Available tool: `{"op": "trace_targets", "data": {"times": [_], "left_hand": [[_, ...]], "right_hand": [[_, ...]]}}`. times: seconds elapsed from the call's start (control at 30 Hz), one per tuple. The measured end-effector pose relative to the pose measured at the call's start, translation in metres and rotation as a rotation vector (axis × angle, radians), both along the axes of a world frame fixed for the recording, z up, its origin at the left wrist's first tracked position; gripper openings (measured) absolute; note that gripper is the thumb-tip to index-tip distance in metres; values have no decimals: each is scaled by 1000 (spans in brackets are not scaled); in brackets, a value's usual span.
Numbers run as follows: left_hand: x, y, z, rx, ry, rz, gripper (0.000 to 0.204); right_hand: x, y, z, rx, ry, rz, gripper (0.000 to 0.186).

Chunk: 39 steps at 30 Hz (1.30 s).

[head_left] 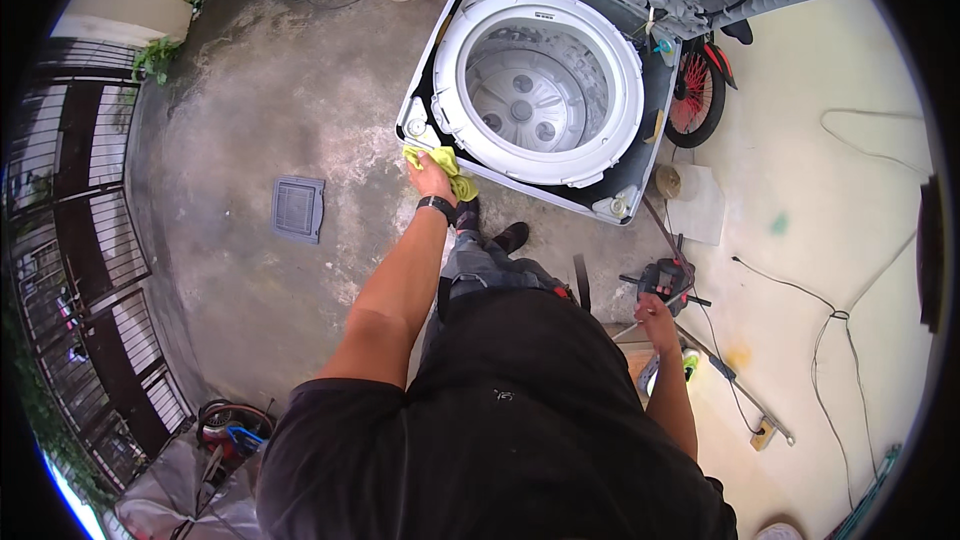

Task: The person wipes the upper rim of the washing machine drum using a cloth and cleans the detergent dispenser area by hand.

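The left hand (pixel 432 178) reaches forward, its grip closed over a crumpled yellow-green cloth (pixel 443 168) and pressing it onto the near left corner of the opened washing machine (pixel 425 90); the cloth lies directly under the palm, touching the dark top frame just beside the white tub ring (pixel 445 90), with the drum (pixel 530 90) ahead and to the right of it; the frame edge runs away from the hand toward the far left corner, and rightward along the near side toward the other corner. The right hand (pixel 655 315) hangs low at the person's side, well apart from the machine, near a dark power tool (pixel 665 280) on the floor (pixel 250 120); whether its grip holds anything I cannot tell; the left hand is plainly the nearer to the tub.
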<state>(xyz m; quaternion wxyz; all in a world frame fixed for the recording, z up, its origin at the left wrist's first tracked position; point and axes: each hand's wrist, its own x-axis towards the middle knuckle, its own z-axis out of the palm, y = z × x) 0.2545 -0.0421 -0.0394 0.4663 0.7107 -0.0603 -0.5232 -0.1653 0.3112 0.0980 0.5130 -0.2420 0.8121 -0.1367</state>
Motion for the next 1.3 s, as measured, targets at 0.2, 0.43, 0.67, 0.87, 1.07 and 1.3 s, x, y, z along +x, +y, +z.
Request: {"op": "trace_targets", "data": {"times": [0.2, 0.43, 0.67, 0.87, 1.07, 1.3], "left_hand": [[-75, 67, 8, -5, 49, -266, 56], [38, -13, -6, -100, -264, -143, 49], [4, 7, -1, -60, -349, -214, 41], [16, 2, -14, -111, -457, -305, 41], [53, -10, -20, -130, -365, -365, 43], [41, -7, -28, -166, -183, -136, 43]], "right_hand": [[1, -6, -9, -15, 64, 166, 48], [11, -30, 15, 54, 2, 20, 46], [30, -53, 14, 69, 1, 76, 44], [17, -61, 11, -40, 9, 142, 42], [13, -45, 15, -40, 143, 171, 41], [6, -9, 3, 39, 44, 151, 46]]}}
